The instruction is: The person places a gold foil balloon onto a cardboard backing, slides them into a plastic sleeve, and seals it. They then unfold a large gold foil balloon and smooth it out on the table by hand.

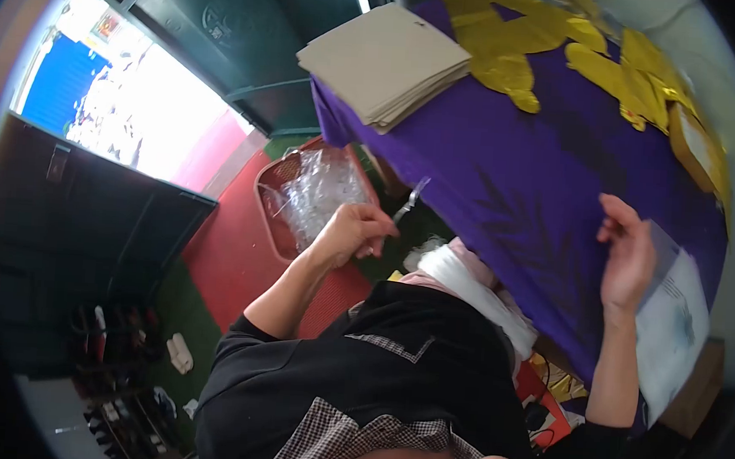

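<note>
My left hand is over the side of a red basket, its fingers pinched together. A thin clear plastic strip sticks up from those fingertips toward the table edge. Inside the basket lies a heap of crumpled clear plastic. Over the right part of the purple tablecloth, my right hand is raised, fingers loosely bent and apart, holding nothing. Beside its wrist is a white printed sheet or bag.
A stack of beige card sheets sits at the table's far left corner. Yellow foil pieces and a yellow box lie along the back. White cloth covers my lap. Shoes stand near dark doors at left.
</note>
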The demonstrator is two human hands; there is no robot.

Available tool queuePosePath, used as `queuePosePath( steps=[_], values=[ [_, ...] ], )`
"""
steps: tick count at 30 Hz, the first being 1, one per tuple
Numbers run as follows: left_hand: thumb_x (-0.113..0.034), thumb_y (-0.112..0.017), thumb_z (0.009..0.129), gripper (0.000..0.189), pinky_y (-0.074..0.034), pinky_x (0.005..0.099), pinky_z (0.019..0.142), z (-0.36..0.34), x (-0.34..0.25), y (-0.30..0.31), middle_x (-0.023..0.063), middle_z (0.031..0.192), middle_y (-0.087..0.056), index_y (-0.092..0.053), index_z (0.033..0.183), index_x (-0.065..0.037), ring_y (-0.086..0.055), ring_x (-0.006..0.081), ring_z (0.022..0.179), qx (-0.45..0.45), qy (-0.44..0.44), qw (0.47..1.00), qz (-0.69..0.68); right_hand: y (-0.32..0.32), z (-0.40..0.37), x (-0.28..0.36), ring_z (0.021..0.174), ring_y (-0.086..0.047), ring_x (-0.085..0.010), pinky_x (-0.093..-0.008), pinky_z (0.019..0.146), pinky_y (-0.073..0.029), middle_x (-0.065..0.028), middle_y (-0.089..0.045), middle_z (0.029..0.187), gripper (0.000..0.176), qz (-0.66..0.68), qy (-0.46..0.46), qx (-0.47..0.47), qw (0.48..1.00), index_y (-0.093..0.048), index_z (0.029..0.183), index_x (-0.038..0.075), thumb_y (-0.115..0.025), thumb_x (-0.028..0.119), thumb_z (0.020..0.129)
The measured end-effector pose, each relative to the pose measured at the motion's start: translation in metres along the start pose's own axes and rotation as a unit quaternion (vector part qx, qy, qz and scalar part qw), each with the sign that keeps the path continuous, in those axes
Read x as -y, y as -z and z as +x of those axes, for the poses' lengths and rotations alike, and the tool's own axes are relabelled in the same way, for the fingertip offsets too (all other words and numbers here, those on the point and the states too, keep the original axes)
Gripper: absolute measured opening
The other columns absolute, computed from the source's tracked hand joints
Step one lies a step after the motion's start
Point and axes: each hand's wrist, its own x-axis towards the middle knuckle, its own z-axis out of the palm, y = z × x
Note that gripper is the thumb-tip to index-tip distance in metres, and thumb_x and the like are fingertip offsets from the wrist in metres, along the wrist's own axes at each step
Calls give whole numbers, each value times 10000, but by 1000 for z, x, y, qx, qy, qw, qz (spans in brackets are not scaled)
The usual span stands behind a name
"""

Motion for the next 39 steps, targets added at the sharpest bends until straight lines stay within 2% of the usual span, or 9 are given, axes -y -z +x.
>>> queuePosePath(
  steps=[3,13,15,19,21,22,23,29,39],
  values=[
    [-105,-696,829,114,-318,249,370,49,109,74,35,563,-580,-667,792,-2,-468,100,416,-220,-28,964,144,-2,3,-1,870,-521,-145,-287,747,-416,-151,-622,1210,515,19,-27,-9,999,-649,1050,-23,-278,335,1048],
    [-85,-657,832,113,-486,304,483,153,230,206,110,774,-678,-687,879,13,-661,230,631,-245,60,934,-251,-12,3,3,789,-509,-136,-279,702,-421,-166,-635,1127,475,-48,-20,-21,998,-653,977,-34,-301,277,1042],
    [-77,-571,859,291,-586,397,627,143,174,181,202,1018,-669,-611,1097,85,-677,302,818,-219,194,820,492,-11,3,1,766,-505,-133,-271,693,-422,-165,-643,1099,466,-35,-23,-12,999,-651,948,-43,-308,259,1041],
    [-207,-644,844,415,-573,449,730,113,112,168,234,1160,-647,-600,1134,85,-672,398,963,-93,-47,934,-341,-13,3,3,759,-509,-125,-263,683,-424,-150,-654,1049,456,-52,-20,-5,998,-656,904,-40,-320,240,1032],
    [-237,-653,847,418,-551,438,768,115,123,193,210,1141,-662,-612,1127,72,-682,357,948,-107,-61,936,-331,-14,3,4,758,-512,-119,-257,680,-423,-136,-659,1029,452,-60,-12,-7,998,-660,896,-39,-323,233,1026],
    [-250,-638,860,383,-540,455,802,121,131,207,199,1126,-670,-629,1126,25,-663,365,996,-161,-25,979,126,-14,3,4,757,-513,-116,-254,680,-423,-131,-660,1026,451,-67,-16,1,998,-661,893,-41,-324,230,1023],
    [-263,-624,873,350,-529,472,836,128,132,211,189,1110,-678,-645,1126,-22,-644,373,1044,-186,12,811,555,-14,3,4,756,-514,-114,-251,679,-422,-127,-662,1023,450,-75,-19,8,997,-662,890,-43,-326,227,1020],
    [-269,-615,857,325,-512,461,833,91,31,154,238,1026,-671,-671,1055,-18,-650,401,960,-305,92,908,271,-15,2,3,749,-510,-95,-236,676,-413,-92,-669,998,361,-84,-12,11,996,-680,891,-22,-406,190,991],
    [-71,-566,891,301,-499,388,808,46,-99,95,180,1024,-626,-588,1178,16,-640,321,907,-526,-362,718,278,-44,22,25,869,-598,-167,-271,794,-471,-69,-659,969,169,-293,-65,35,953,-656,1016,-24,-592,-3,861]
  ],
)
